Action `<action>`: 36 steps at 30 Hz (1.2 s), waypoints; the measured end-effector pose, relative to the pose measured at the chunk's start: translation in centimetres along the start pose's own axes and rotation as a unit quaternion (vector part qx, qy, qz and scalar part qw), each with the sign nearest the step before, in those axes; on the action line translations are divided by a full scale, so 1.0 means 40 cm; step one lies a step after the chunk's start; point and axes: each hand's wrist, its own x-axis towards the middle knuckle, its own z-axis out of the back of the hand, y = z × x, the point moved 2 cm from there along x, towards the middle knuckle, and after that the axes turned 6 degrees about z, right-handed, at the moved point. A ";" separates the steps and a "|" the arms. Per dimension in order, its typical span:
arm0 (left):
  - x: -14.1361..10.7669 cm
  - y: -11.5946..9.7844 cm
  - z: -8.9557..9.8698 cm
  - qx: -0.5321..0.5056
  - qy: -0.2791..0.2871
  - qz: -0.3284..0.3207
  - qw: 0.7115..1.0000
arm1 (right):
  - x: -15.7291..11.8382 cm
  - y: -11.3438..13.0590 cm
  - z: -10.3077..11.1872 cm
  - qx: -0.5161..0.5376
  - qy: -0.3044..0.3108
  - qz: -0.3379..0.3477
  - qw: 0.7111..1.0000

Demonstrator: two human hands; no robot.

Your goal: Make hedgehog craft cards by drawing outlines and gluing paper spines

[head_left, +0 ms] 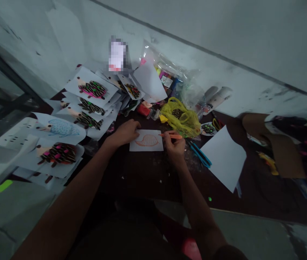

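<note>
A small white sheet of paper [157, 146] lies on the dark table in front of me, with an orange outline of a hedgehog-like animal and marks inside its body. My left hand [127, 131] rests at the sheet's left edge, fingers laid on its upper left corner. At the right edge, my right hand [175, 146] grips an orange marker [175, 136], its tip towards the sheet. Just right of that hand are blue-handled scissors [200, 154]. A larger blank white sheet [225, 157] lies beyond the scissors.
Stacked sheets with seed-covered hedgehogs [92, 88] crowd the left side. A yellow plastic bag [180, 117] holding dark seeds lies behind the sheet, near clear plastic packaging [188, 86]. A pixelated upright object [117, 54] stands by the wall. Brown cardboard [285, 155] sits far right.
</note>
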 end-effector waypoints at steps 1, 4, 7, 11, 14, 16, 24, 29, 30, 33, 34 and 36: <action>0.003 0.002 -0.001 0.000 0.005 -0.001 1.000 | 0.000 0.002 0.001 -0.009 0.000 0.003 1.000; 0.011 0.006 0.001 -0.007 0.012 -0.004 1.000 | 0.000 0.015 -0.001 -0.036 0.013 0.008 0.999; 0.014 0.007 0.004 -0.017 0.017 -0.004 1.000 | -0.002 0.027 -0.011 -0.055 0.036 0.013 0.998; 0.013 0.002 0.005 -0.028 0.027 -0.004 0.999 | -0.007 0.030 -0.025 -0.077 0.054 0.020 0.995; 0.012 -0.001 0.007 -0.024 0.017 -0.004 1.000 | -0.009 0.027 -0.032 -0.095 0.061 0.024 0.993; 0.012 -0.003 0.007 -0.015 0.014 -0.003 1.000 | -0.010 0.025 -0.034 -0.108 0.061 0.028 0.992; 0.012 -0.012 0.009 0.005 0.023 0.015 1.000 | -0.010 0.021 -0.034 -0.144 0.068 0.034 0.987; 0.016 -0.014 0.009 0.018 0.029 0.022 0.999 | -0.009 0.021 -0.033 -0.142 0.065 0.025 0.987; 0.017 -0.014 0.009 0.021 0.029 0.023 0.999 | -0.009 0.021 -0.033 -0.139 0.066 0.023 0.988; 0.020 -0.016 0.010 0.024 0.030 0.021 0.999 | -0.008 0.022 -0.032 -0.116 0.067 0.022 0.991; 0.021 -0.016 0.010 0.023 0.032 0.020 0.999 | -0.007 0.022 -0.031 -0.105 0.063 0.018 0.992; 0.022 -0.017 0.010 0.020 0.036 0.014 0.999 | -0.006 0.022 -0.025 -0.077 0.044 0.005 0.996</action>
